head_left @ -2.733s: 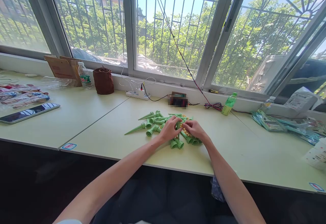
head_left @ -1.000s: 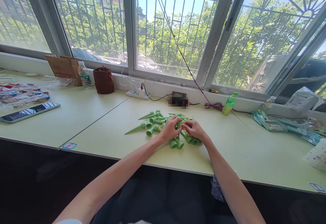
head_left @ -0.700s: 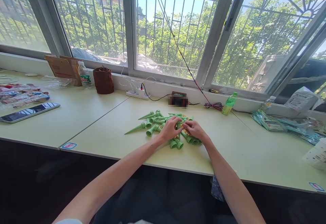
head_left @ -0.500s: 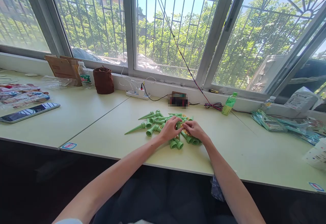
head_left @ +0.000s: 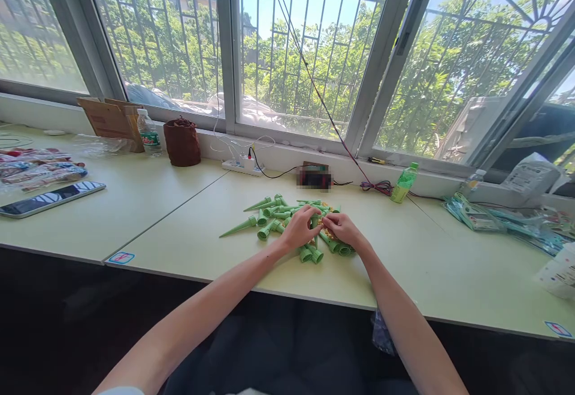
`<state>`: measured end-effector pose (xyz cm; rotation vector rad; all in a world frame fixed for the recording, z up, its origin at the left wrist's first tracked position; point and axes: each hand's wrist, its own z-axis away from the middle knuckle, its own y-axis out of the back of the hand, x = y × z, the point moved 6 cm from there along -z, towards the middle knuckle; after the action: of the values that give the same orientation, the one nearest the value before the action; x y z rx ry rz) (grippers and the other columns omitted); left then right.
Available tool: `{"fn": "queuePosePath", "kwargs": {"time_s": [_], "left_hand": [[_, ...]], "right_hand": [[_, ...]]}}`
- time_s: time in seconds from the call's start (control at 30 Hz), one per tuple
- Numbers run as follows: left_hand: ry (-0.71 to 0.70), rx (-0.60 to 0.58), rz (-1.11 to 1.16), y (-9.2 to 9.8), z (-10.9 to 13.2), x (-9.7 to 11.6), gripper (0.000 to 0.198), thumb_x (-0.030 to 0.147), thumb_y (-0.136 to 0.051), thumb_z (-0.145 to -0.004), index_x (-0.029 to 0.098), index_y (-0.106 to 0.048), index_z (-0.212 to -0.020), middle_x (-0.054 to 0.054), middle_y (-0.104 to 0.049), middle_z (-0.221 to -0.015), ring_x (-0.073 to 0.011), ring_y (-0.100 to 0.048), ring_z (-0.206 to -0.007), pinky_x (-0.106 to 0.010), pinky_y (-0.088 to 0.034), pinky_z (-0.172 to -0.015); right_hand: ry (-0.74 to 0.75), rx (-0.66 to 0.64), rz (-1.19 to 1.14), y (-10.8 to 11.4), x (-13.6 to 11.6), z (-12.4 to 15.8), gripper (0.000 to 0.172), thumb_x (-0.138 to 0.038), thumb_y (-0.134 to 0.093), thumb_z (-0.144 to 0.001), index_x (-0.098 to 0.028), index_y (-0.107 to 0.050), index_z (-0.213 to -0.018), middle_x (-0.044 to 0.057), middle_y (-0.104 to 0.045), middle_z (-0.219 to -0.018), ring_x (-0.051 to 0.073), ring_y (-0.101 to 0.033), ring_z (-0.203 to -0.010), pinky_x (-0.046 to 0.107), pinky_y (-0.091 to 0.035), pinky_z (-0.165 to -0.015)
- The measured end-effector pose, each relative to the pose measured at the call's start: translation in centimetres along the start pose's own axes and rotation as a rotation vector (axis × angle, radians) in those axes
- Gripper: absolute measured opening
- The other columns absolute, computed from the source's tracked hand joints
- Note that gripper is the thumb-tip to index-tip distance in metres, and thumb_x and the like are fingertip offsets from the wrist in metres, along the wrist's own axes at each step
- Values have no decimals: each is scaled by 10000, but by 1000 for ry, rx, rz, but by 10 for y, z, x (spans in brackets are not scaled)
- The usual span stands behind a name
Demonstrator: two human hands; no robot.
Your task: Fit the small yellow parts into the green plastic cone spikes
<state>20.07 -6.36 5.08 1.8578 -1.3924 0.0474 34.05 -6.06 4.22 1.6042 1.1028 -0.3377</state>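
Observation:
A heap of green cone-shaped plastic spikes (head_left: 274,215) lies on the pale table (head_left: 188,233) in front of me. My left hand (head_left: 300,232) and my right hand (head_left: 344,230) meet over the heap, fingers curled and pinched together around one green spike (head_left: 315,222) held upright between them. A small yellow-orange patch shows under the fingertips; I cannot make out what it is. More spikes (head_left: 311,255) poke out below the hands.
Along the window sill stand a power strip (head_left: 244,166), a brown pouch (head_left: 182,142), a water bottle (head_left: 148,133), a cardboard box (head_left: 110,117) and a green bottle (head_left: 404,183). A phone (head_left: 51,198) and packets lie at left, clear bags (head_left: 503,220) at right.
Hardly anything differs. Both hands stay over the heap with only small finger movements around the spike.

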Motion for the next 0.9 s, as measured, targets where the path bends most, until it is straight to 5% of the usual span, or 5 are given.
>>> {"fn": "queuePosePath", "kwargs": {"time_s": [0.9], "left_hand": [[5,1,1,2,-1,3,206,246,-628,-809,180,-611,-1003,-31,-580,-950,-76,-462,-555,-267,-451,-658]], "right_hand": [[-16,17,6,0,1,0,468,-533,-438,-883,-198,-423,-557,-15,-429,-496,120,-365,-477,258,-289,-468]]}}
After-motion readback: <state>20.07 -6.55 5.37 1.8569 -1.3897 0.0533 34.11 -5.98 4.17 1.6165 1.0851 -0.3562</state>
